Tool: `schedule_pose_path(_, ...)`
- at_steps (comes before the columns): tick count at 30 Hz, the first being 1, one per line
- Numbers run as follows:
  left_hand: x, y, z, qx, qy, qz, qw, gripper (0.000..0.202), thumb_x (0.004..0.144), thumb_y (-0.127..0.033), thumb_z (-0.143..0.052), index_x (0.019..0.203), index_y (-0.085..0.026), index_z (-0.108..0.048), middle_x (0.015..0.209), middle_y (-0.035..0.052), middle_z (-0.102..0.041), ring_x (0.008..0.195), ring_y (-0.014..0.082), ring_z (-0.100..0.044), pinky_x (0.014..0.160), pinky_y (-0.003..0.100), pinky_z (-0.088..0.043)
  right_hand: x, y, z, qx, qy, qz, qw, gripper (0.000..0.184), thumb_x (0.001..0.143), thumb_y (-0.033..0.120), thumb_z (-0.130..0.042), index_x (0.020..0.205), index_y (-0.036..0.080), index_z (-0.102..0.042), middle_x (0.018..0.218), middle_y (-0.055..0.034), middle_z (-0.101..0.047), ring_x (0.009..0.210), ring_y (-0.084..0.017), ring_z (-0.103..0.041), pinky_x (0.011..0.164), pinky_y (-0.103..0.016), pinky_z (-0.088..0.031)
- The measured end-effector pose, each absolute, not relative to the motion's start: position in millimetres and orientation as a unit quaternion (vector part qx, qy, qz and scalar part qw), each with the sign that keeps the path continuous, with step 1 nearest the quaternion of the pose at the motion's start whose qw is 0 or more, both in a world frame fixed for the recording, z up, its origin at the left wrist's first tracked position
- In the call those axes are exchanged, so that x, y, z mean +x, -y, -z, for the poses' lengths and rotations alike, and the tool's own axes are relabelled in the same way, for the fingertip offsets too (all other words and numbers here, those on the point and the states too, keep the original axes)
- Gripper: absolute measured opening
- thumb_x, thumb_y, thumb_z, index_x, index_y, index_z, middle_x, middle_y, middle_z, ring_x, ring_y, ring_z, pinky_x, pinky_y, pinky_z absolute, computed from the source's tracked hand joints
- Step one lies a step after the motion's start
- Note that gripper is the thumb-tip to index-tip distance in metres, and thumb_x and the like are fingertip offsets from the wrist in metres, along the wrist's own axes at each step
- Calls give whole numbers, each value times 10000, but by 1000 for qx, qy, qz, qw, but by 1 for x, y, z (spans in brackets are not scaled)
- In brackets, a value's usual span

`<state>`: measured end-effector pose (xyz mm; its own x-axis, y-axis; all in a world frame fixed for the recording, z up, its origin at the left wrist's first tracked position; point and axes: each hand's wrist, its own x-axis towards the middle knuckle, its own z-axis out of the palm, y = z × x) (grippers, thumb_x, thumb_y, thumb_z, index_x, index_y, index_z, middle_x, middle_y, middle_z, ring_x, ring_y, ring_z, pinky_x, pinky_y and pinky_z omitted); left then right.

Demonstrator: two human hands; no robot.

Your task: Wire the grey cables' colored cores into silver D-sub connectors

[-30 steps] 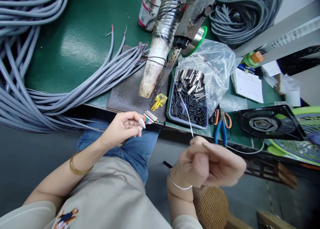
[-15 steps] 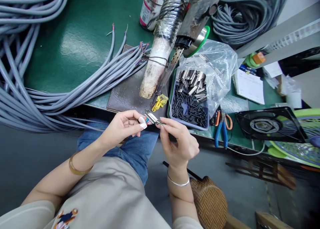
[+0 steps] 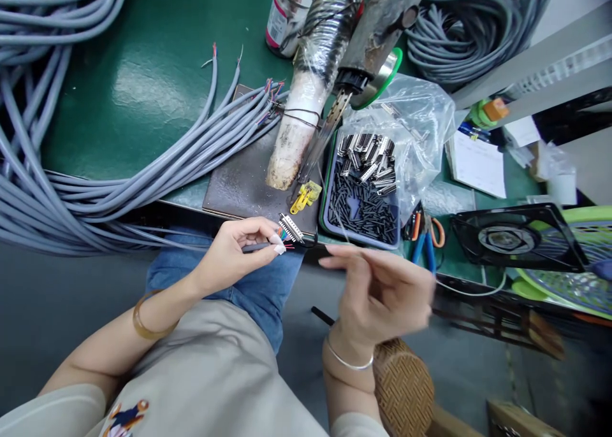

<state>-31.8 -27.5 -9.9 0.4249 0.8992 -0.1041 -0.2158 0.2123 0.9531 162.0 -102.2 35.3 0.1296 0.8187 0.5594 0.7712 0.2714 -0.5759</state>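
My left hand point(image 3: 241, 251) is pinched round the end of a grey cable point(image 3: 255, 247), just below a metal multi-pin connector point(image 3: 291, 228). Coloured wires run from the cable to the connector's row of pins, and a few loose red wire ends show by the thumb. My right hand point(image 3: 380, 290) is off to the right, in front of the bench edge, away from the connector. Motion smears its fingers, so whether they hold anything is unclear. A thin pale wire point(image 3: 342, 225) hangs down close to its fingertips.
Behind the connector, a yellow clip point(image 3: 306, 197) sits under the soldering iron point(image 3: 327, 128) and a wrapped duct point(image 3: 291, 131). A blue tray point(image 3: 366, 233) holds connectors and black sleeves. Pliers point(image 3: 423, 249) and a fan point(image 3: 516, 239) are to the right; grey cables point(image 3: 157, 169) lie left.
My right hand has left the connector and swung right and toward me. The connector has tilted slightly in my left hand. The thin wire has shifted right.
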Motion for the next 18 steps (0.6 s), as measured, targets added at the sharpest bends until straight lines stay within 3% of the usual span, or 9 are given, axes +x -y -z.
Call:
schedule_pose_path(4, -33, 27, 6, 474, -335, -410, 704, 52, 776, -159, -773, 781, -131, -729, 938, 73, -746, 854, 123, -692, 817, 200, -558, 150, 77, -10, -548, 693, 58, 465, 211, 845, 79, -744, 959, 233, -657, 882, -6, -804, 763, -158, -787, 726, -264, -660)
schedule_pose_path(9, -35, 27, 4, 459, -321, -408, 721, 96, 785, -193, -793, 800, -131, -722, 925, 72, -748, 813, 115, -686, 749, 185, -559, 145, 75, -2, -514, 736, 18, 440, 215, 858, 66, -706, 914, 246, -602, 1064, -62, -805, 849, -158, -789, 725, -276, -676)
schedule_pose_path(14, -37, 24, 2, 420, -332, -368, 760, 201, 804, -272, -805, 822, -130, -663, 733, 23, -711, 526, 57, -567, 516, 162, -491, 144, 75, 1, -515, 715, -44, 471, 192, 878, 74, -677, 938, 240, -601, 1071, -63, -804, 912, -175, -795, 742, -288, -666)
schedule_pose_path(18, -40, 18, 0, 366, -307, -350, 805, 309, 797, -354, -825, 837, -143, -603, 662, 10, -709, 436, 62, -562, 428, 158, -445, 147, 74, 2, -520, 697, -96, 485, 171, 897, 87, -658, 967, 233, -603, 1044, -59, -809, 1063, -213, -777, 792, -310, -648)
